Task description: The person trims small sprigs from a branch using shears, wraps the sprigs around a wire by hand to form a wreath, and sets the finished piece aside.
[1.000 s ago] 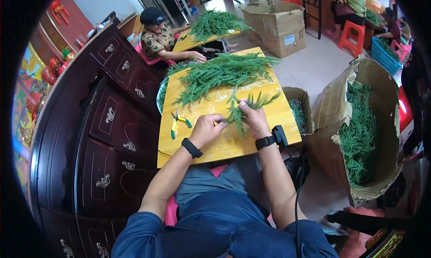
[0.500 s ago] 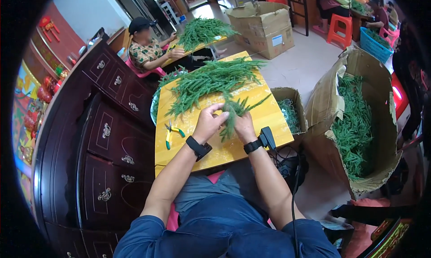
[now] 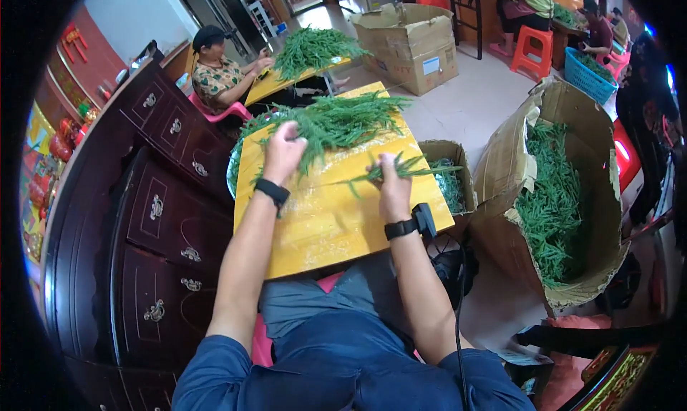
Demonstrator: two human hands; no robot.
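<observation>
My left hand [image 3: 284, 155] is at the left part of a pile of artificial green sprigs [image 3: 358, 118], its fingers closed on a sprig [image 3: 312, 150] blurred by motion. Low over the right side of the yellow wooden table [image 3: 322, 232], my right hand [image 3: 393, 189] grips a few green sprigs [image 3: 411, 169] that stick out to both sides of its fingers. Black bands circle both wrists, and a small black box sits on the right one. The pliers seen earlier are hidden, apparently behind my left forearm.
Dark drawers [image 3: 154, 207] stand close on the left. A small box [image 3: 469, 189] and a large carton [image 3: 501, 178] of greenery are at the right. Across from me, a person [image 3: 218, 75] sits at another table with sprigs [image 3: 315, 52]. Farther back stands another carton [image 3: 422, 50].
My hands have moved apart: the left went forward and left to the pile, while the right stayed over the table with its sprigs. My view has shifted slightly right.
</observation>
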